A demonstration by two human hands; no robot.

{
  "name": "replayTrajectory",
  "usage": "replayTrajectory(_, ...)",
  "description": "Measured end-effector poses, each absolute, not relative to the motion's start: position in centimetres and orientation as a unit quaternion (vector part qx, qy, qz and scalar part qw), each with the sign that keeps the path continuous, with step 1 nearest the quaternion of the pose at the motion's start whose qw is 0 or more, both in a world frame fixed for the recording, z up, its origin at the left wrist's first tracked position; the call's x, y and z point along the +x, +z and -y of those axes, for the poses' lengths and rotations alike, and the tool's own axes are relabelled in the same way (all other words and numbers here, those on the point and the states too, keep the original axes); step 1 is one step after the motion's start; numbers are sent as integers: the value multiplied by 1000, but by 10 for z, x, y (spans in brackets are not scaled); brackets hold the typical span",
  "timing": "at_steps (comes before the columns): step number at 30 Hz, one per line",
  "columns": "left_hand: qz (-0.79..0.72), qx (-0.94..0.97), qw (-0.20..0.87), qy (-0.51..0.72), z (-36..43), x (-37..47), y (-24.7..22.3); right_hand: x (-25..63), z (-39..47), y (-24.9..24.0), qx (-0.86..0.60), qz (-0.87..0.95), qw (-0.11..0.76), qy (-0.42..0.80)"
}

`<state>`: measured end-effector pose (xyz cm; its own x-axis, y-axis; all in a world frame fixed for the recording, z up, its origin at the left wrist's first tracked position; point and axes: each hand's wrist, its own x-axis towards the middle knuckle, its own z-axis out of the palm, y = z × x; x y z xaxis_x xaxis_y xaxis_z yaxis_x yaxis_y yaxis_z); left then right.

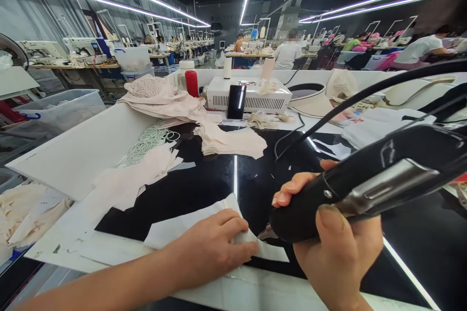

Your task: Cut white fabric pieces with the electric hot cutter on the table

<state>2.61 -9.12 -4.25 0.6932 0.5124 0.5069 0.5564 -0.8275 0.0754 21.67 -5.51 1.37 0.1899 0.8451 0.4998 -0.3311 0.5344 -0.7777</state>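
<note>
White cloth (189, 226) lies at the near edge of the black tabletop (182, 189), the reference for all positions below.

Progress: the metal blade (269, 233) of a black handheld cutter (346, 170) points at the cloth's upper right edge; contact cannot be confirmed. This piece is judged to be in work and unfinished. A narrow part of the cloth extends right, beyond the blade tip; whether it is already severed cannot be told. Small scraps on the tabletop suggest some cutting is done. The amount left cannot be read.

Left hand (215, 248): palm down, forearm entering from the lower left, fingers bent and pressing the cloth to the tabletop. The cloth is held down; a pinch cannot be confirmed.

Right hand (328, 257): wrapped around the cutter body, thumb at the metal lever (397, 184). The cutter is tilted, blade end low, rear end raised to the right.

Pale cloth (124, 180) lies across the tabletop's left edge, with green cord (149, 143) just behind. A pink stack (229, 141) sits at its far side. It cannot be told whether these are finished.

Beyond the far edge stand a phone (236, 102) and a white box (219, 95).
</note>
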Motion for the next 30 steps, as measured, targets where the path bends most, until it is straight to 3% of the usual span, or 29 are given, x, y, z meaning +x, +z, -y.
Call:
replayTrajectory(23,310,-917,-6,-250,89,20,-44,206,40,5,-225,516,717,410)
replayTrajectory(30,466,-846,37,-258,64,-11,-32,211,34,18,-264,538,710,369)
